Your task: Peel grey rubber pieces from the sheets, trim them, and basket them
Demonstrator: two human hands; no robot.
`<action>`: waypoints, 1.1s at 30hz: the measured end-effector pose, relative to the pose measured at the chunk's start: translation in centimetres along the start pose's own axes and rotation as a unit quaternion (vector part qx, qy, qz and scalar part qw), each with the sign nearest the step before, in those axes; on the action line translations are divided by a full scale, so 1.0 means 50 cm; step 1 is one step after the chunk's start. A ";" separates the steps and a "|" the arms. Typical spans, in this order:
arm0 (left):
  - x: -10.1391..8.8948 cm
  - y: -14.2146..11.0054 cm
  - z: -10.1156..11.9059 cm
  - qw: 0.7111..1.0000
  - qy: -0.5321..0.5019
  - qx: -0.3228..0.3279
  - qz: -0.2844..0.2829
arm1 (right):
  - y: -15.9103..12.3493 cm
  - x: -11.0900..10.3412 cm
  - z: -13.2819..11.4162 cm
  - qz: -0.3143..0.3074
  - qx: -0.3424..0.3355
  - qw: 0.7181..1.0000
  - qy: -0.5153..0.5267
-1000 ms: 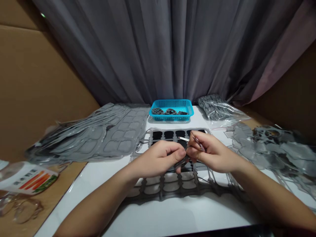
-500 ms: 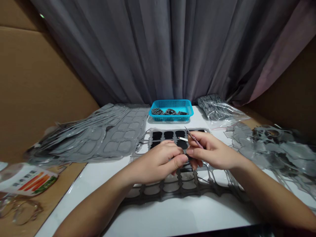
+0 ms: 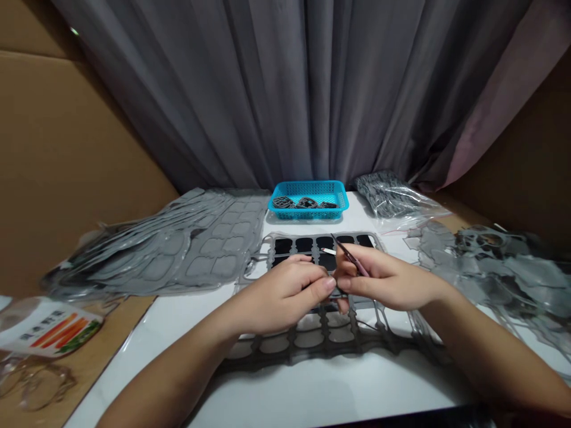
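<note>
My left hand point(image 3: 288, 295) is closed, thumb and index finger pinched over the frame sheet; whatever lies between the fingertips is too small or hidden. Almost touching it, my right hand point(image 3: 388, 278) is closed around slim purplish tweezers point(image 3: 352, 257), their dark tip pointing up and left. Its thumb and fingertips also meet near the left thumb. Beneath both hands lies a grey cut-out sheet point(image 3: 336, 334) with rows of rounded openings. Black pieces point(image 3: 304, 244) fill openings at its far side. A small white strip point(image 3: 329, 251) shows beside the right fingers.
A blue basket point(image 3: 308, 213) behind holds several dark patterned pieces. Stacked grey sheets point(image 3: 223, 238) lie left, grey scraps point(image 3: 504, 267) right. A clear bag point(image 3: 392, 199) of dark pieces sits at the back right. Glasses point(image 3: 42, 383) and a labelled packet point(image 3: 53, 327) are at left.
The tweezers have shifted slightly left and tilted in my right hand. My left hand has drawn back a little to the left. The sheet stays in place.
</note>
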State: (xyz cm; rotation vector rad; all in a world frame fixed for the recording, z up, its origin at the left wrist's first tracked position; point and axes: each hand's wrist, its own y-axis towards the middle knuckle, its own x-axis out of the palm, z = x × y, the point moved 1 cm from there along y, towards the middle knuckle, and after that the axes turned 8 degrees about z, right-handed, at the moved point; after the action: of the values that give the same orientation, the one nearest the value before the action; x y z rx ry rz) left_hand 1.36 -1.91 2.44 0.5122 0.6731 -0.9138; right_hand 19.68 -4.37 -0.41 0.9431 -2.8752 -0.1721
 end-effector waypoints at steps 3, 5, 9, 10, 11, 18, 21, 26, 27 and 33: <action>0.002 -0.001 -0.002 1.000 0.012 -0.012 -0.001 | -0.001 0.002 -0.001 0.001 -0.002 1.000 0.012; 0.002 -0.002 -0.002 1.000 0.008 -0.005 -0.004 | -0.001 0.004 -0.001 0.001 0.008 1.000 0.004; -0.001 -0.001 -0.001 1.000 -0.007 0.010 -0.007 | -0.004 0.007 -0.002 -0.022 0.015 0.998 -0.058; -0.003 -0.001 -0.002 1.000 -0.011 0.016 -0.013 | -0.005 0.006 -0.003 -0.031 0.012 0.997 -0.065; -0.004 -0.001 -0.003 0.999 -0.016 0.025 -0.021 | -0.005 0.006 -0.004 -0.039 0.007 0.997 -0.065; -0.014 -0.002 -0.013 0.998 -0.031 0.041 -0.037 | -0.011 0.002 -0.011 -0.024 -0.016 0.998 -0.051; -0.014 -0.003 -0.010 0.997 -0.044 0.040 -0.046 | -0.014 0.005 -0.017 -0.027 -0.013 0.998 -0.056; -0.013 -0.007 -0.005 0.996 -0.053 0.035 -0.056 | -0.017 0.009 -0.023 -0.044 -0.017 0.998 -0.040; -0.013 -0.008 -0.004 0.996 -0.056 0.035 -0.057 | -0.017 0.008 -0.023 -0.046 -0.014 0.998 -0.040; -0.019 -0.011 0.004 0.995 -0.089 0.029 -0.045 | -0.016 0.002 -0.015 -0.044 -0.033 0.998 -0.033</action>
State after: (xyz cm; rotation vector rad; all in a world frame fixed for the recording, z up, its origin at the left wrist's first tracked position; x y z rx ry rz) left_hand 0.54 -1.84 3.18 0.4487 0.5122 -1.0524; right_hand 20.18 -5.11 0.24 1.0724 -2.8687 -0.3091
